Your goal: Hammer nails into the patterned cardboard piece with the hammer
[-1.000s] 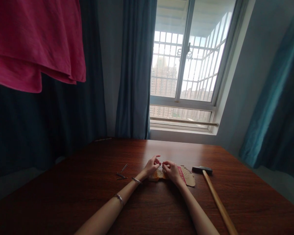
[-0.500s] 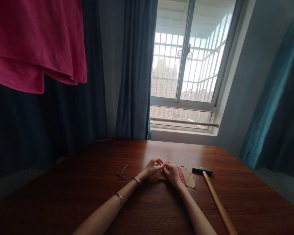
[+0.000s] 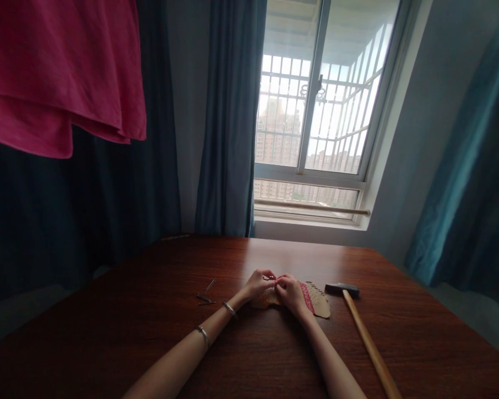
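Note:
Both my hands meet over a flat tan perforated piece [image 3: 319, 299] with a red patterned band [image 3: 306, 293], lying on the dark wooden table [image 3: 249, 343]. My left hand [image 3: 258, 284] has its fingers curled and pinched at the piece's left part. My right hand [image 3: 290, 292] is also closed in a pinch, fingertips touching those of the left. What the fingertips hold between them is too small to make out. Two bracelets sit on my left forearm.
A hammer [image 3: 360, 327] with a long wooden handle lies right of the piece, head toward the window. Thin metal pins or nails [image 3: 206, 293] lie to the left. A pink cloth [image 3: 62, 72] hangs at upper left. Blue curtains flank a barred window [image 3: 316, 116].
My hands have drawn closer together, the left fingers curling down from a raised position to a tight pinch against the right. The view shifted slightly.

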The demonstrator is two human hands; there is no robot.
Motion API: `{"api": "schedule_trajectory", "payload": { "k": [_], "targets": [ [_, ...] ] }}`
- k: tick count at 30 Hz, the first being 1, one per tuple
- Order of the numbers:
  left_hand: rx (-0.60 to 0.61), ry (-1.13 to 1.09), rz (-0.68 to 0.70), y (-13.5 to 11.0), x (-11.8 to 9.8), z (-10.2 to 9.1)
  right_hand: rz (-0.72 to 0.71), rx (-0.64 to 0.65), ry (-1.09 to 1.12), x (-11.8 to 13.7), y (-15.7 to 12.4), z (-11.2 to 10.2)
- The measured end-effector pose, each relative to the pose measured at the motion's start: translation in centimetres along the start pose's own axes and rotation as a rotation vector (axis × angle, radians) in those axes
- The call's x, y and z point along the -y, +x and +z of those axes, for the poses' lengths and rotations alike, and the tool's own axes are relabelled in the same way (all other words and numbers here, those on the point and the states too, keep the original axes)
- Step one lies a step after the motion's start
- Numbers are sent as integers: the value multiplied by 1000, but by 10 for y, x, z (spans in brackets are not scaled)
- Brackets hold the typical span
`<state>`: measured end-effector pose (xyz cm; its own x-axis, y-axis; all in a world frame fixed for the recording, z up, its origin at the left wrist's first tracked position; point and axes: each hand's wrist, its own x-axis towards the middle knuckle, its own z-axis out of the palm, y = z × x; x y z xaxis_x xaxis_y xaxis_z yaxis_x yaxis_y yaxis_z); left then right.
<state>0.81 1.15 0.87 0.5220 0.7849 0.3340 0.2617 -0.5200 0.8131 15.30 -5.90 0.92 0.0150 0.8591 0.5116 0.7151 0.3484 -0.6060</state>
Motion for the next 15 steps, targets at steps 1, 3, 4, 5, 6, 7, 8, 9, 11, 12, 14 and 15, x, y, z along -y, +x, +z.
{"api": "schedule_trajectory", "payload": {
  "k": [1, 3, 4, 5, 6, 7, 8, 9, 11, 12, 14, 15],
  "targets": [
    [2, -10, -4, -1, -1, 0, 1, 1, 0, 0, 0, 0],
    [1, -15, -9, -2, -3, -1, 6, 4, 0, -1, 1, 0],
    [-3, -12, -12, -3, -4, -1, 8, 6, -1, -1, 1, 1],
    [-7, -8, -13, -3, -4, -1, 9, 8, -2, -1, 1, 1],
    [-11, -4, -13, -4, -4, -1, 9, 11, -2, -1, 1, 1],
    [-14, -3, -14, -4, -3, 0, 9, 15, -2, 0, 0, 0],
    [-18, -3, -14, -4, -2, 0, 9, 21, -3, 1, 0, -1],
    [-22, -4, -15, -4, -1, 1, 10, 28, -5, 2, -1, -3],
    [-31, -5, -18, -3, 2, 2, 11, 43, -10, 5, -1, -12],
    [-31, -2, -19, -3, 2, 3, 9, 47, -17, 6, -1, -19],
    [-25, 8, -20, -3, 3, 3, 19, 42, -61, 8, -4, -38],
    [-22, 15, -19, -3, 2, 2, 35, 34, -114, 9, -6, -50]
  ]
}}
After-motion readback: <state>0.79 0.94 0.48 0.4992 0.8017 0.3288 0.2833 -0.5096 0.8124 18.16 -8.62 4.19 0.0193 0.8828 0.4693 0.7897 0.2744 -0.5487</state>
